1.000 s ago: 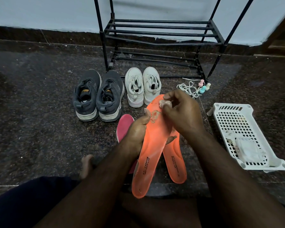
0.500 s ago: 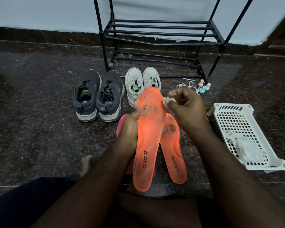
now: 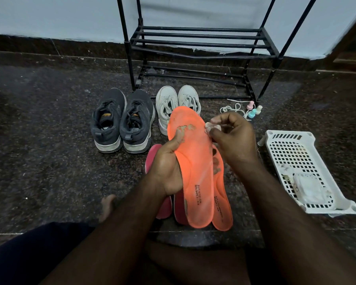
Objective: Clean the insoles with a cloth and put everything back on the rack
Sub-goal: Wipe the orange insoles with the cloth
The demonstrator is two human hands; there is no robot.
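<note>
Since a moment ago the orange insole (image 3: pixel 193 167) has been swung more upright and drawn nearer, and the small wad of cloth (image 3: pixel 212 126) has been lifted off its worn toe patch to the right edge; from this it is judged that one wiping pass has ended and that cleaning of this insole is not finished, since scuffed marks are seen near the toe.

From left to right, two dark grey shoes (image 3: pixel 122 120) are seen side by side on the floor, then two white shoes (image 3: pixel 178 103) just in front of the rack (image 3: pixel 197 44), whose bars carry nothing. The insole is gripped at its left edge by the left hand (image 3: pixel 167 167), thumb laid on the top face. Under and behind it two pink insoles (image 3: pixel 152 155) are lying on the floor, partly hidden, and a second orange insole (image 3: pixel 222 204) is lying just to the right; two orange and two pink are counted. The cloth is pinched between thumb and fingertips of the right hand (image 3: pixel 232 140), touching or just beside the held insole's edge. Further right, a tangle of white laces (image 3: pixel 232 109) and three small bottles (image 3: pixel 254 110) are seen, then one white basket (image 3: pixel 308 171) holding pale items that cannot be made out.

No item has been returned to the rack yet
</note>
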